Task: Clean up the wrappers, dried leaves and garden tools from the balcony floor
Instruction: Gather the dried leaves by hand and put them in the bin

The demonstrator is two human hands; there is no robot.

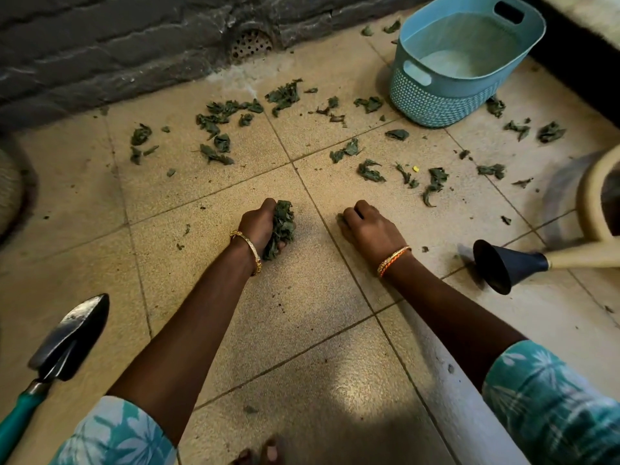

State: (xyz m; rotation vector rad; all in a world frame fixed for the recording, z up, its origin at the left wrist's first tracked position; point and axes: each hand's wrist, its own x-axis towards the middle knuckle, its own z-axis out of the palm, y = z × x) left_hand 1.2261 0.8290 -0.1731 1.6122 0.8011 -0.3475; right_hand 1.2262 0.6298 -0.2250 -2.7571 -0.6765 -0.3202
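Observation:
My left hand point(260, 224) grips a bunch of dried green leaves point(283, 226) just above the tiled floor. My right hand point(367, 226) rests on the tile with fingers curled over a small leaf at its fingertips point(340, 218). Many more dried leaves point(218, 129) lie scattered over the tiles beyond both hands, from the left point(141, 134) to the right point(436, 184). A garden trowel point(67, 337) with a teal handle lies at the lower left. A beige watering can with a black spout head point(503, 265) lies on the right.
A light blue plastic basket point(436, 105) stands at the back right, near more leaves point(550, 131). A dark stone wall with a round drain grate point(251, 45) runs along the back. A woven object point(8, 189) sits at the left edge.

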